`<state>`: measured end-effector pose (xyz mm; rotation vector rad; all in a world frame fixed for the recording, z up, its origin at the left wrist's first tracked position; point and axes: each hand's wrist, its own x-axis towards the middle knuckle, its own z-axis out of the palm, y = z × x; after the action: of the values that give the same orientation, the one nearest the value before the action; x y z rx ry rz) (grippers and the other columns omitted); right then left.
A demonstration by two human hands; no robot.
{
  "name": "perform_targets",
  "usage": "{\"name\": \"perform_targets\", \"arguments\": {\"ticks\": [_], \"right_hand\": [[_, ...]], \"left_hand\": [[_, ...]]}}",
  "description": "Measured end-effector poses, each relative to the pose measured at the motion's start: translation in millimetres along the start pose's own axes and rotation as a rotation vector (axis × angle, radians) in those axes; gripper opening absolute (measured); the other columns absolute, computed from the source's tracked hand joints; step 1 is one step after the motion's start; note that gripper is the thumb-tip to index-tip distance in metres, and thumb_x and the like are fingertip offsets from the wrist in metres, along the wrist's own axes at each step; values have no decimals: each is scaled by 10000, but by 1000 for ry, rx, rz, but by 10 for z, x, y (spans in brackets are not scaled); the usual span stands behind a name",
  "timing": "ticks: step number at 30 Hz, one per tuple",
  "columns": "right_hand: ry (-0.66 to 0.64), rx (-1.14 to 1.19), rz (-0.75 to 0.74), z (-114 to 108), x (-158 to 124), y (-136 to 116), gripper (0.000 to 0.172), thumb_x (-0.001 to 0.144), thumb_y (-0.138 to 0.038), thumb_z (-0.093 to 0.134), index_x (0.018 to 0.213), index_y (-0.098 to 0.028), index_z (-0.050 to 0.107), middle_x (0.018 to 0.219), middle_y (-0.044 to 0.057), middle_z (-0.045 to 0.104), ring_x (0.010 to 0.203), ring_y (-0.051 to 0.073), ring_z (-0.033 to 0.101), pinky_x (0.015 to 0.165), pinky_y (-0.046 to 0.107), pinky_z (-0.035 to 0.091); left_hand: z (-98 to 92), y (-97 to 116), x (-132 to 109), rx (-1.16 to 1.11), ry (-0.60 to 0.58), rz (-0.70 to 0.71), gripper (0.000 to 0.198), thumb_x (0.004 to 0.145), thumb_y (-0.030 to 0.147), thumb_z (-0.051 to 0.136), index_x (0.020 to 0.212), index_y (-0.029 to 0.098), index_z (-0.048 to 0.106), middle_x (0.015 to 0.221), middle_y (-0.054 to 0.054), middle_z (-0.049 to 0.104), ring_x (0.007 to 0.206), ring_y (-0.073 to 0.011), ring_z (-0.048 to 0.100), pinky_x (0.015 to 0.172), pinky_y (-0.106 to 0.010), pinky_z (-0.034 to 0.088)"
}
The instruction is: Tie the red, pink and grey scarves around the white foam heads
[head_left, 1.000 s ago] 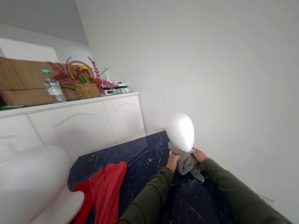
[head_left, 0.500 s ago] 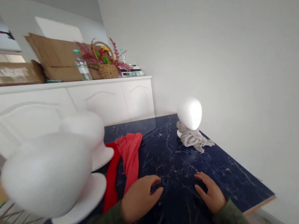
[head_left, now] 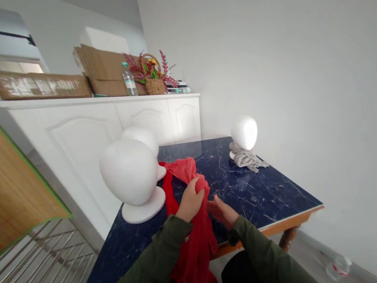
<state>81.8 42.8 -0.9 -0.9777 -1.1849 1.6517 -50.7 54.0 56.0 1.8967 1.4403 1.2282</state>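
A light red scarf (head_left: 199, 265) lies across the near side of the dark blue marbled table (head_left: 222, 174) and hangs over its front edge. My left hand (head_left: 192, 201) is closed on a bunched part of it. At the scarf's right edge is my right hand (head_left: 223, 211), thumb raised and fingers stretched toward the cloth; whether they touch it I cannot tell. A deeper red cloth (head_left: 170, 194) lies under and left of the scarf. Left of my hands stands a white mannequin head (head_left: 129, 171) on a round base, with another white head (head_left: 143, 136) partly hidden behind it.
At the table's far right, a third white head (head_left: 244, 132) has a grey scarf (head_left: 247, 157) around its base. A metal rack (head_left: 47, 262) stands at left. The white cabinet (head_left: 81, 134) behind bears boxes, a bottle (head_left: 129, 80) and a flower basket (head_left: 155, 86).
My left hand has taken hold of the light red scarf, which is now gathered and drawn toward me. My right hand has moved left, up to the scarf. The view has shifted.
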Motion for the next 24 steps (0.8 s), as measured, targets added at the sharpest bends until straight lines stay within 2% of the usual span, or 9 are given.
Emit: {"name": "perform_targets", "arguments": {"ticks": [3, 6, 8, 10, 12, 14, 18, 21, 24], "right_hand": [[-228, 362, 111, 106, 140, -335, 701, 682, -760, 354, 904, -143, 602, 823, 102, 649, 860, 236, 604, 798, 418, 446], [-155, 495, 103, 33, 122, -556, 366, 710, -522, 584, 785, -164, 573, 611, 0, 595, 590, 142, 582, 584, 281, 480], [-77, 534, 21, -154, -22, -595, 245, 650, -366, 694, 700, -188, 534, 482, -82, 494, 429, 67, 475, 443, 177, 408], [-12, 576, -86, -430, -263, -541, 279, 584, -315, 748, 669, -198, 509, 425, -120, 408, 356, 28, 368, 365, 127, 320], [147, 602, -225, -722, -561, -410, 280, 577, -300, 756, 697, -193, 528, 426, -116, 396, 344, 19, 330, 342, 121, 284], [273, 581, -267, -945, -865, -233, 278, 582, -322, 752, 688, -187, 532, 413, -108, 373, 332, 22, 303, 327, 134, 261], [388, 509, -191, -1051, -1335, 139, 303, 562, -376, 757, 660, -188, 540, 408, -96, 349, 330, 33, 280, 334, 163, 250], [391, 457, -102, -1006, -1526, 360, 302, 585, -427, 733, 655, -196, 551, 428, -84, 339, 351, 45, 272, 354, 182, 243], [362, 391, -75, -1044, -1636, 495, 355, 646, -498, 664, 571, -192, 499, 438, -71, 316, 367, 54, 263, 372, 196, 229]], "left_hand": [[12, 322, -342, -20, -155, 144, 499, 741, 167, 470, 1235, 103, 434, 1278, -118, 480, 1192, -199, 426, 1043, -344, 283], [-76, 371, -823, 21, -341, 280, 568, 733, 245, 544, 1277, 183, 395, 1297, -83, 466, 1192, -209, 427, 1030, -355, 310], [-235, 161, -1048, 55, -288, 232, 515, 746, 282, 544, 1241, 208, 423, 1237, -74, 515, 1122, -204, 489, 986, -353, 369], [-486, -213, -1117, 129, -31, 60, 452, 768, 320, 512, 1189, 169, 444, 1166, -104, 543, 1054, -214, 532, 935, -371, 415], [-793, -645, -1032, 249, 331, -123, 565, 735, 393, 538, 1198, 98, 401, 1176, -163, 507, 1083, -266, 507, 935, -423, 407], [-1077, -1021, -844, 358, 533, -259, 746, 630, 442, 630, 1208, 44, 376, 1199, -209, 474, 1136, -326, 455, 962, -459, 372], [-1337, -1405, -409, 295, 516, -339, 887, 506, 478, 705, 1195, 33, 368, 1189, -219, 487, 1117, -333, 475, 939, -452, 400], [-1317, -1460, -186, 204, 465, -173, 812, 473, 455, 733, 1134, 95, 428, 1136, -151, 550, 1085, -285, 512, 912, -396, 438], [-1285, -1468, -72, 220, 507, -89, 788, 470, 434, 737, 1124, 112, 439, 1143, -110, 556, 1099, -280, 503, 900, -371, 449]]}}
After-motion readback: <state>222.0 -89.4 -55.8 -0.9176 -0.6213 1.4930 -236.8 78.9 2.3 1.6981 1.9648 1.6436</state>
